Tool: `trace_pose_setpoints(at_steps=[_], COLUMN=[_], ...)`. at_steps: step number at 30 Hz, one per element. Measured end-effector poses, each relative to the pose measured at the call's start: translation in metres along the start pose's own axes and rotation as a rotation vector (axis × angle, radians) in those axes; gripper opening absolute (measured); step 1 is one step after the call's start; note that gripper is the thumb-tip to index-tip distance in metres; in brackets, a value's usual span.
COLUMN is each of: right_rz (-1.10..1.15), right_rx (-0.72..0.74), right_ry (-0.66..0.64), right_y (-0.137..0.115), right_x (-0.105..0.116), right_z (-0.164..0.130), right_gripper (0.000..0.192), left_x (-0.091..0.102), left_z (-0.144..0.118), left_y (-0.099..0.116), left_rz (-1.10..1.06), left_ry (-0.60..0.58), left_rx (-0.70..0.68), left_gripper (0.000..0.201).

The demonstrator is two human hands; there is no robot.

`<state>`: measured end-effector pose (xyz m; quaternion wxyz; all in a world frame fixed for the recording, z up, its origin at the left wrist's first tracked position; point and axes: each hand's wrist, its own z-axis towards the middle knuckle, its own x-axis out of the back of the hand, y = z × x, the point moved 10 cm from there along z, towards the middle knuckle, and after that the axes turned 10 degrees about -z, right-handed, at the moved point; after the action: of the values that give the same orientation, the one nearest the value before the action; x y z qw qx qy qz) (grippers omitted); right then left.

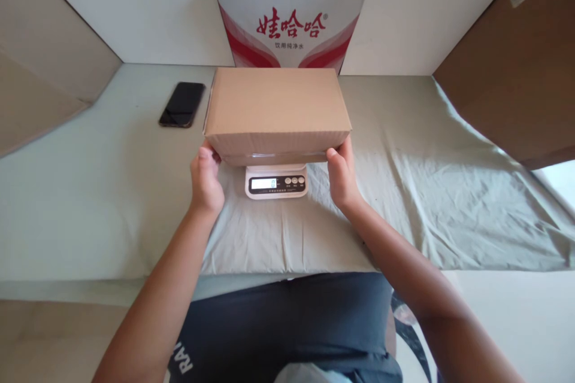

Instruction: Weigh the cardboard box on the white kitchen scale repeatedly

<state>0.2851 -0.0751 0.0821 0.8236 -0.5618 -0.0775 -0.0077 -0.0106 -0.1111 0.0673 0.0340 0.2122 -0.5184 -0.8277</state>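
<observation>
Between my two hands is a brown cardboard box point(278, 102), its closed flat top facing up and a strip of clear tape along its near side. My left hand point(207, 182) grips the box's near left corner, with the fingers partly hidden behind it. At the near right corner my right hand point(342, 173) holds on, thumb on the front face. Under the box's near edge a white digital scale point(276, 194) shows its display, reading 0, and several round buttons. The box hides the scale's platform, so whether the two touch I cannot tell.
A black smartphone point(182, 105) lies left of the box on the pale green cloth point(112, 203). Behind stands a white and red printed carton point(290, 24) against white panels. Large cardboard pieces stand at the left point(45, 54) and right point(521, 66).
</observation>
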Motion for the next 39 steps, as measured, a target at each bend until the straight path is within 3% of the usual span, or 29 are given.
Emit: trace_pose_setpoints(at_steps=[7,12,16,25,28,32,39], right_rz=[0.013,-0.041,-0.092,-0.089,-0.077,-0.024,0.000], right_rx=[0.018,-0.029,-0.056,-0.043,-0.048,-0.083,-0.135], right_ry=[0.004,0.079,0.119,0.174,0.202,0.227,0.244], right_y=[0.001,0.009,0.011,0.008,0.014,0.027,0.045], right_x=[0.001,0.014,0.024,0.038,0.047,0.057,0.066], right_z=[0.000,0.001,0.002,0.009,0.013,0.017,0.023], right_gripper=[0.078,0.093,0.095,0.095,0.097,0.095,0.095], left_x=[-0.003,-0.002,-0.002,0.017,0.030,0.044,0.044], left_z=[0.000,0.003,0.005,0.015,0.021,0.028,0.030], left_y=[0.003,0.007,0.009,-0.005,-0.013,-0.020,-0.031], left_rz=[-0.031,0.012,-0.063,-0.010,0.033,-0.062,-0.126], left_ry=[-0.001,-0.003,-0.004,0.022,0.046,0.094,0.154], left_rx=[-0.013,-0.011,-0.014,0.013,0.002,-0.001,0.036], left_gripper=[0.069,0.079,0.073,0.085,0.088,0.081,0.084])
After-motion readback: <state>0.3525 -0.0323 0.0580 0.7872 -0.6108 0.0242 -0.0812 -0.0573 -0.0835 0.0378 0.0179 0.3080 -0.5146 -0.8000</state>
